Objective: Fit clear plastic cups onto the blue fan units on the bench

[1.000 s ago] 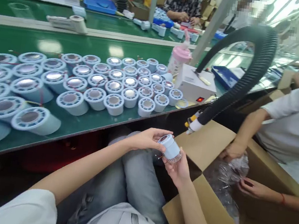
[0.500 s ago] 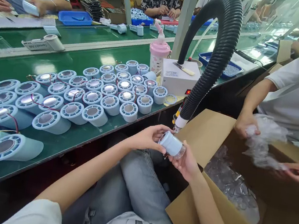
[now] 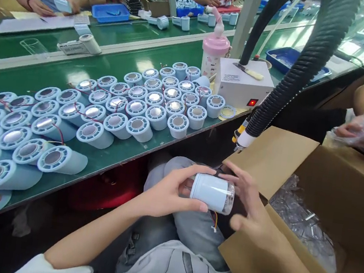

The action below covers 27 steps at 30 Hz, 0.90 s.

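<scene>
My left hand [image 3: 175, 194] is closed around a light-blue cylindrical housing [image 3: 210, 192], which lies on its side above my lap. A clear plastic sleeve covers the housing and sticks out at its right end. Thin wires with a small white plug [image 3: 214, 228] hang beneath it. Beside the clear end is my right hand [image 3: 251, 207], its fingers spread and thumb apart. Whether its fingertips touch the far side is hard to see. Beyond the hands hangs the nozzle [image 3: 245, 140] of a black corrugated hose [image 3: 300, 63].
Rows of similar blue housings [image 3: 114, 122] with wires stand on the green bench [image 3: 125, 155]. A white box [image 3: 240, 83] with a lit red switch and a pink cup [image 3: 214, 50] are behind. An open carton [image 3: 338, 181] holds clear plastic parts; a co-worker's hands [image 3: 356, 127] handle clear film beside it.
The housing has moved down and away from the nozzle and now lies more level. My right hand has loosened from the clear end, its fingers opening. The whole view has shifted.
</scene>
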### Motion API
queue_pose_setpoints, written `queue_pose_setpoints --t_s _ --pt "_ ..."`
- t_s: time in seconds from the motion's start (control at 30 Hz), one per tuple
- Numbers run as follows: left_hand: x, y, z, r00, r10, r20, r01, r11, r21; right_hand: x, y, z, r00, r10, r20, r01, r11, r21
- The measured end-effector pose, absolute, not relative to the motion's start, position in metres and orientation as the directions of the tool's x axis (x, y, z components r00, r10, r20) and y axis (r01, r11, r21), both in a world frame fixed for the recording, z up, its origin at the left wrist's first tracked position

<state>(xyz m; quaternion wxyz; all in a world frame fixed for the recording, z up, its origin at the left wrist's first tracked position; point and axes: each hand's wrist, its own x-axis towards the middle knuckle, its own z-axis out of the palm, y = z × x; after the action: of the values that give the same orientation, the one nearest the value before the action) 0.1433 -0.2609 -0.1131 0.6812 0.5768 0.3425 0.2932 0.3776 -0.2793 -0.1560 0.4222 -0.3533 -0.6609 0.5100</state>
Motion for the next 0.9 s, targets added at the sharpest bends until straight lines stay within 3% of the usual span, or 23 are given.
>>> queue_pose_setpoints --t_s 0.07,0.1,0.13,0.2,0.3,0.57,0.73,0.8,0.87,0.9 --pt "0.14 -0.265 -0.111 0.589 0.793 -0.159 0.023 0.18 0.983 0.379 -0.284 -0.153 -0.451 0.805 0.386 0.142 0.491 -0.859" --pt "0.138 -0.267 -0.11 0.59 0.79 -0.165 0.046 0.172 0.984 0.379 -0.285 -0.151 -0.478 0.787 0.39 0.158 0.514 -0.843" --pt "0.136 -0.268 -0.11 0.595 0.787 -0.163 0.068 0.153 0.986 0.378 -0.287 -0.149 -0.485 0.802 0.349 0.138 0.464 -0.875" --pt "0.133 -0.269 -0.109 0.609 0.782 -0.13 0.087 0.098 0.991 0.374 -0.289 -0.145 -0.474 0.866 0.16 0.008 0.186 -0.983" --pt "0.129 -0.271 -0.111 0.642 0.763 -0.08 0.043 0.068 0.997 0.368 -0.291 -0.139 -0.503 0.859 -0.098 -0.209 -0.231 -0.95" --pt "0.125 -0.276 -0.125 0.698 0.702 -0.141 -0.087 0.279 0.956 0.363 -0.293 -0.128 -0.446 0.814 -0.371 -0.195 -0.493 -0.848" --pt "0.136 -0.279 -0.146 0.671 0.7 -0.242 -0.121 0.426 0.897 0.355 -0.294 -0.147 -0.478 0.792 -0.379 -0.147 -0.498 -0.855" --pt "0.132 -0.276 -0.146 0.641 0.691 -0.334 -0.066 0.482 0.873 0.358 -0.291 -0.158 -0.507 0.779 -0.368 -0.053 -0.454 -0.889" --pt "0.115 -0.264 -0.138 0.592 0.699 -0.4 0.069 0.45 0.89 0.379 -0.279 -0.169 -0.411 0.836 -0.363 0.088 -0.36 -0.929" --pt "0.103 -0.254 -0.131 0.524 0.769 -0.367 0.131 0.353 0.927 0.397 -0.271 -0.174 -0.297 0.89 -0.345 0.166 -0.308 -0.937"
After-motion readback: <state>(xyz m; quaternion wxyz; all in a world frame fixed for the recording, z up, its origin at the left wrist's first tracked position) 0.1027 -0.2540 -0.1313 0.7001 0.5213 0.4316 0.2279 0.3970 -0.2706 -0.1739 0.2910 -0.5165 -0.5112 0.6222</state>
